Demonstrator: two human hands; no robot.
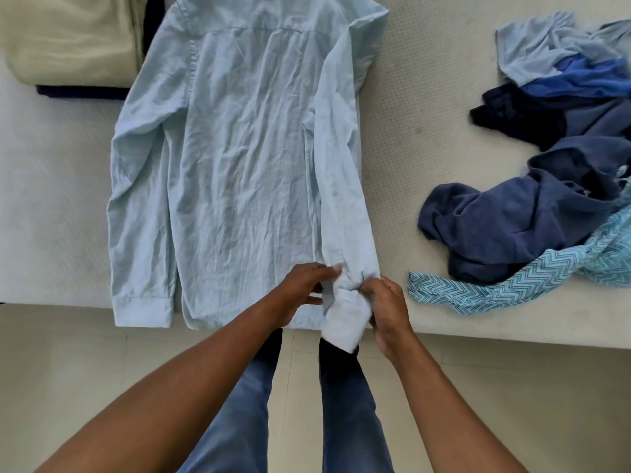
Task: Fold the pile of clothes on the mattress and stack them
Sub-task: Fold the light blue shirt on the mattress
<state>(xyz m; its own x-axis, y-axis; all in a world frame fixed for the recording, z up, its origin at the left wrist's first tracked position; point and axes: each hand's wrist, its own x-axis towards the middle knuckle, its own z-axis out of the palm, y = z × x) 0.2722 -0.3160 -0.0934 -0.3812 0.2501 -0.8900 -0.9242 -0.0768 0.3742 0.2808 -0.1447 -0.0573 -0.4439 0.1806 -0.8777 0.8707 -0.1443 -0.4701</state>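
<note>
A light blue long-sleeved shirt [235,158] lies spread flat, back side up, on the mattress [416,138], collar away from me. Its right sleeve [341,186] runs down along the body to the hem. At that sleeve's cuff [345,319], which hangs past the mattress edge, my left hand [304,288] pinches the fabric from the left and my right hand [389,312] grips it from the right. The left sleeve lies straight along the shirt's other side. An unfolded pile of clothes [553,186] sits to the right on the mattress.
A folded cream garment [71,39] rests on a dark folded one [82,92] at the far left. The pile holds dark blue, bright blue, pale blue and a turquoise zigzag-patterned piece [512,281]. Tiled floor and my jeans-clad legs lie below the mattress edge.
</note>
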